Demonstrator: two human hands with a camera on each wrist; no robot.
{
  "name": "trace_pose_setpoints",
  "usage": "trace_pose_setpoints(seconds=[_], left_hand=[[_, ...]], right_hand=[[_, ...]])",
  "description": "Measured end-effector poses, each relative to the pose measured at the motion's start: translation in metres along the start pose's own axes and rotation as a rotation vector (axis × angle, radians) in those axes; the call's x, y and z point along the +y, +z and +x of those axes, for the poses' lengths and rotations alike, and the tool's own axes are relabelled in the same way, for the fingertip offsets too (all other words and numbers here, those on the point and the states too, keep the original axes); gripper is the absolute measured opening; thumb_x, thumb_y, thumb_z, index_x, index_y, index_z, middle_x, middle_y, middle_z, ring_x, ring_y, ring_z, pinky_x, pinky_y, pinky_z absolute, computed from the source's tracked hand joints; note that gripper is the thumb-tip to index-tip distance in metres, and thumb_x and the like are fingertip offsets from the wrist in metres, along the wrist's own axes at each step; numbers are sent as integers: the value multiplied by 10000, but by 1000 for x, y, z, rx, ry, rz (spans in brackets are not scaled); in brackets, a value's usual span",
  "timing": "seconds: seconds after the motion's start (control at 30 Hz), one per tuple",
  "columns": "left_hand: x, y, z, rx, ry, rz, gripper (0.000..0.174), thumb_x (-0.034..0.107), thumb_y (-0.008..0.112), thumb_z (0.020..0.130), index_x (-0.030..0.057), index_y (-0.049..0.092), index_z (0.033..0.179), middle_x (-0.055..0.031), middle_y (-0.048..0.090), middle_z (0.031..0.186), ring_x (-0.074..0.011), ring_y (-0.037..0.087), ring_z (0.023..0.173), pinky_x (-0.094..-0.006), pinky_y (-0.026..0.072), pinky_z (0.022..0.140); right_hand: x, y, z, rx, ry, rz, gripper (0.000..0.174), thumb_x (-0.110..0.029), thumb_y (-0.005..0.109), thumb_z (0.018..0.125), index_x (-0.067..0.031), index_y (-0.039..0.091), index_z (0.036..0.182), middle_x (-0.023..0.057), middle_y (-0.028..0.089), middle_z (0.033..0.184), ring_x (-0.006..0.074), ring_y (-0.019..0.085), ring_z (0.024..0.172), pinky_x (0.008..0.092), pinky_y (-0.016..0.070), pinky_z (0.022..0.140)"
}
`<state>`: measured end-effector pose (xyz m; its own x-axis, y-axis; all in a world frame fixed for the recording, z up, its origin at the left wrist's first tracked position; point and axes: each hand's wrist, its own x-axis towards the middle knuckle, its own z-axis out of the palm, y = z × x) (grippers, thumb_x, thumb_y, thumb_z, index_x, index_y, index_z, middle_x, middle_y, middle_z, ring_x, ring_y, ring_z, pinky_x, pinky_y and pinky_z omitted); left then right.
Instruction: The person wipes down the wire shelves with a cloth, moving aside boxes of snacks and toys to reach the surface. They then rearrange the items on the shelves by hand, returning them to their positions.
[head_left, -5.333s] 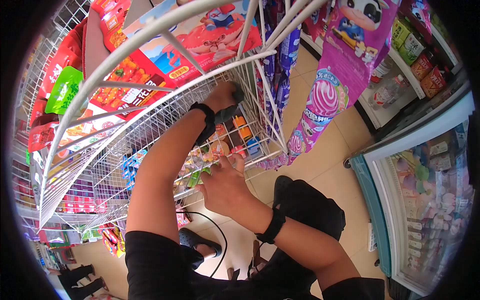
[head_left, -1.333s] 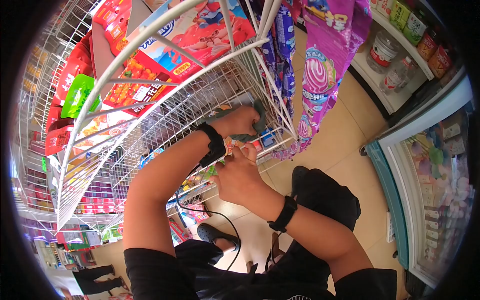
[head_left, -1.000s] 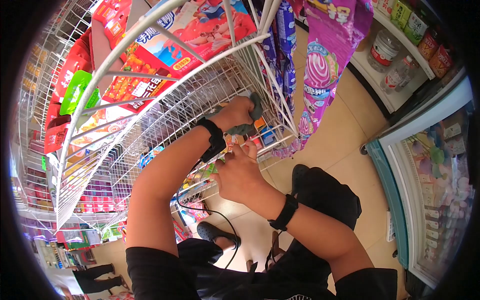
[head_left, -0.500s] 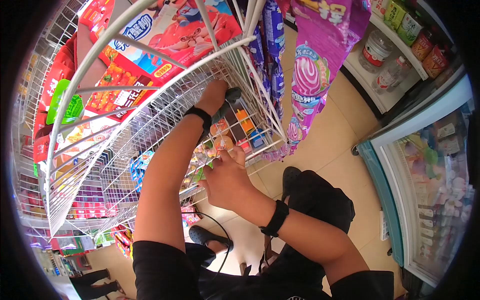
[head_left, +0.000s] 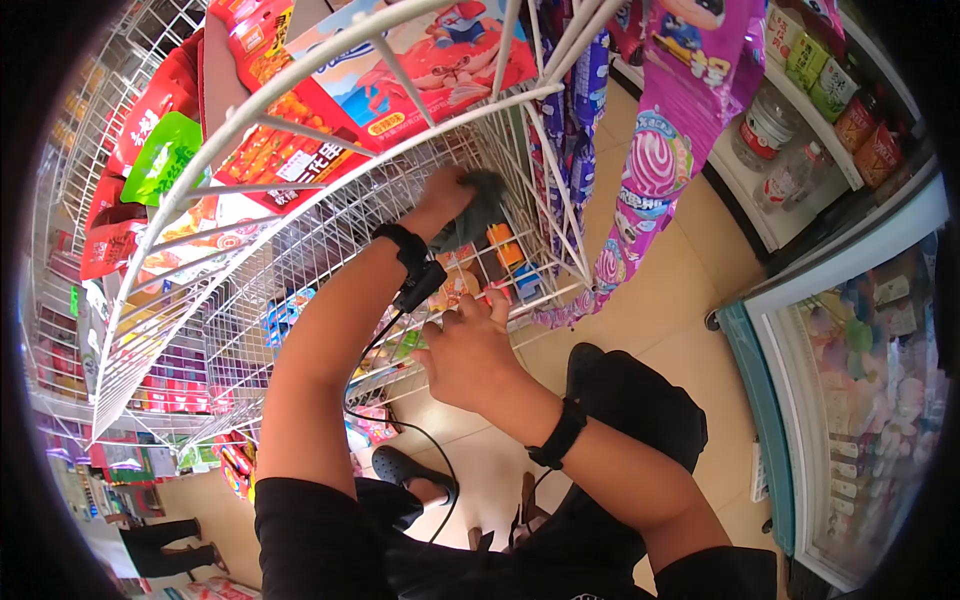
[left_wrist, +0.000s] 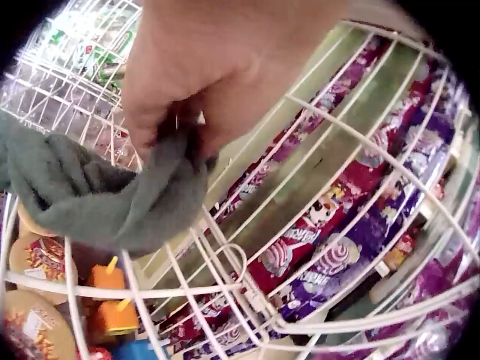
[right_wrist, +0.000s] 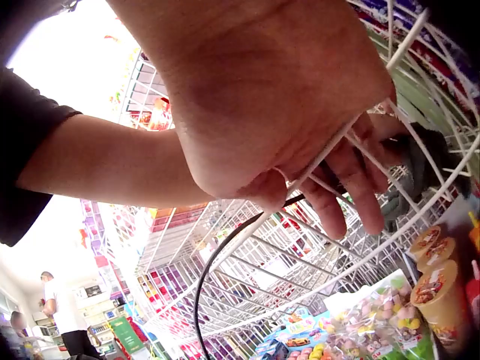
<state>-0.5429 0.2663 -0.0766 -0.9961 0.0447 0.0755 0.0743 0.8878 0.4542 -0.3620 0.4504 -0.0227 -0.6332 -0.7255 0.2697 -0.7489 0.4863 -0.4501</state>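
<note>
In the head view, my left hand (head_left: 445,198) is inside a white wire basket (head_left: 530,95), pinching a grey-green cloth (head_left: 476,208). The left wrist view shows the bunched cloth (left_wrist: 112,199) hanging from the thumb and fingers of that hand (left_wrist: 217,67), above the wire mesh. My right hand (head_left: 470,355) lies at the basket's near edge. From the right wrist, that hand (right_wrist: 277,105) has its fingers hooked through and round the white wires. Cups (right_wrist: 439,292) and bagged sweets (right_wrist: 382,315) sit beyond the wires.
Purple snack packets (head_left: 655,150) hang right of the basket. Red boxes (head_left: 430,75) stand at its far side. A freezer (head_left: 745,400) with a teal edge is at the right, below shelves holding bottles (head_left: 768,125). A black cable (head_left: 452,470) hangs below the left wrist.
Compared with a second ago, my left hand and the cloth are farther from the basket's near right corner, uncovering more of the orange item. My right hand keeps its place at the wires.
</note>
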Motion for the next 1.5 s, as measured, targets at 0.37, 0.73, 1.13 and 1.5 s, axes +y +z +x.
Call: trace_pose_setpoints(seconds=[0.37, 0.73, 1.13, 1.5], left_hand=[[5, 27, 2, -334, 363, 183, 304, 91, 495, 798, 6, 568, 1081, -271, 557, 1036, -436, 563, 915, -459, 478, 789], [8, 27, -29, -360, 368, 90, 398, 127, 462, 885, 101, 432, 1281, -200, 487, 1058, -376, 568, 846, -432, 464, 749], [47, -3, -15, -529, 81, 452, 497, 386, 378, 924, 196, 351, 1383, -219, 633, 935, -388, 616, 860, -506, 474, 741], [52, -4, -28, -550, 8, 156, 528, 139, 412, 848, 124, 361, 1374, -244, 624, 935, -396, 606, 843, -468, 466, 737]], right_hand=[[-3, -6, 3, -96, 38, -11, 303, -324, 525, 844, -63, 668, 900, 117, 633, 874, 271, 476, 1013, 578, 185, 936], [-4, -8, 4, -147, 55, -25, 285, -316, 537, 837, -83, 675, 926, 98, 627, 896, 261, 460, 1040, 579, 171, 950], [-4, -4, 5, -62, 29, -47, 248, -304, 584, 799, -83, 675, 866, 95, 618, 845, 260, 467, 1010, 542, 204, 918], [1, -1, 4, -91, -26, -36, 276, -314, 555, 815, -70, 683, 828, 131, 632, 841, 295, 481, 1013, 567, 212, 913]])
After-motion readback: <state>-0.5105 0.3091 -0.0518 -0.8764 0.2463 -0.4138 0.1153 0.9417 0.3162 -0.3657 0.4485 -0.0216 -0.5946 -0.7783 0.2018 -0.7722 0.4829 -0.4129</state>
